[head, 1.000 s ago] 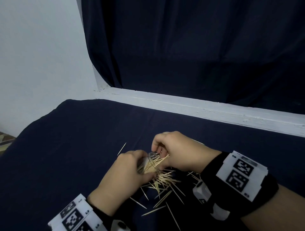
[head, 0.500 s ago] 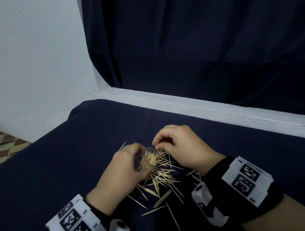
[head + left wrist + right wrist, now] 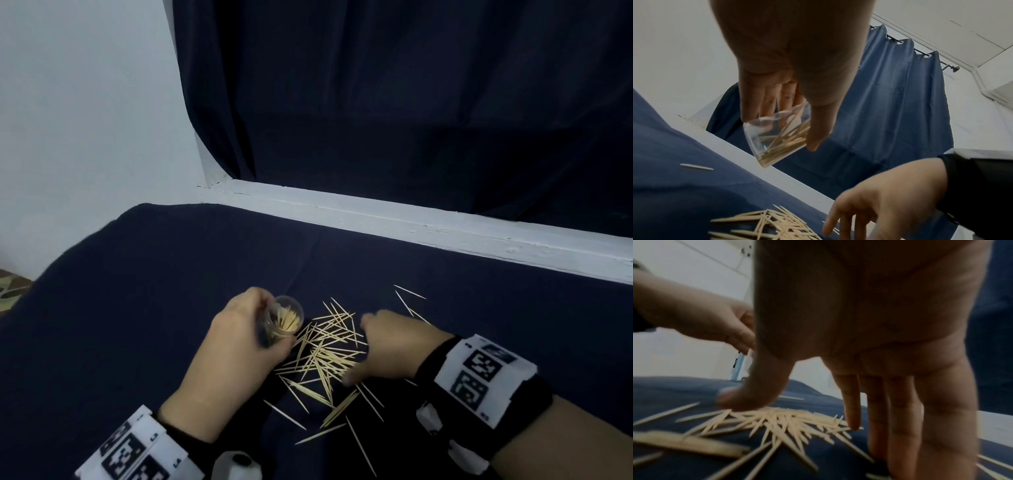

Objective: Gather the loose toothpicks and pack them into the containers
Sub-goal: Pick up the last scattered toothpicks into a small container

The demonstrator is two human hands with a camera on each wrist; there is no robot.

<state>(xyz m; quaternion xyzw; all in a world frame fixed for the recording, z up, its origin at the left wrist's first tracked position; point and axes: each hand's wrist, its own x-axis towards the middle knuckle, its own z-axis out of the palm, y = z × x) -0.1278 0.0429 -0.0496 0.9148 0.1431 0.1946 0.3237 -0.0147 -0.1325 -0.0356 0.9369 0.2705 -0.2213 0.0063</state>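
The left hand point(image 3: 236, 346) grips a small clear container point(image 3: 281, 320), fingers and thumb curled round its wall. The container is tilted, with its open mouth facing up and toward the pile, and is clear of the cloth; it already carries a bundle of toothpicks lying against its lower side (seen through the wall in the left wrist view point(image 3: 780, 138)).

The right hand point(image 3: 394, 346) is spread above the pile of loose toothpicks point(image 3: 325, 356) — fingers straight and pointing down, thumb set apart from them, nothing held. In the right wrist view the thumb tip and the index fingertip point(image 3: 853, 420) sit at opposite edges of the pile point(image 3: 781, 423); whether they touch the sticks cannot be told.

The pile lies on the dark blue cloth point(image 3: 137, 308) between the two hands, just beside the container. Stray toothpicks lie farther out — a few beyond the right hand point(image 3: 409, 292), several toward the near edge point(image 3: 320, 433).
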